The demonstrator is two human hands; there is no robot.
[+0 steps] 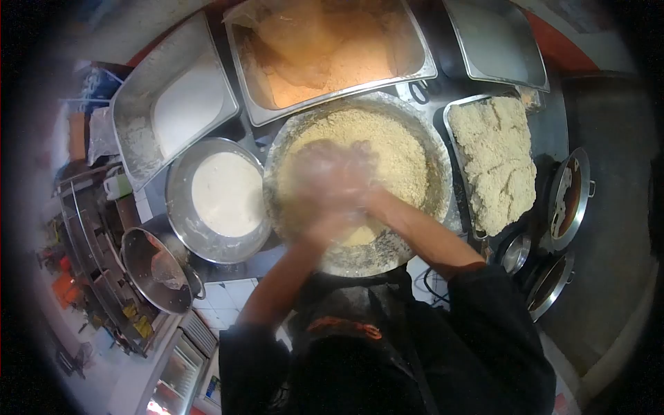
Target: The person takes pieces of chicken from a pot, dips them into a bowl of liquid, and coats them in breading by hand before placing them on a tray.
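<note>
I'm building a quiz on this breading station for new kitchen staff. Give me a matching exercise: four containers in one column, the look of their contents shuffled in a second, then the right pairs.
Column one
1. large centre bowl
2. smaller bowl on the left
3. flat tray on the right
4. deep pan at top centre

Column two
A. contents white and smooth
B. contents orange-tinted
C. contents pale, loose and crumbly
D. contents pale, lumpy, heaped above the rim

Pairs: 1-C, 2-A, 3-D, 4-B
</note>
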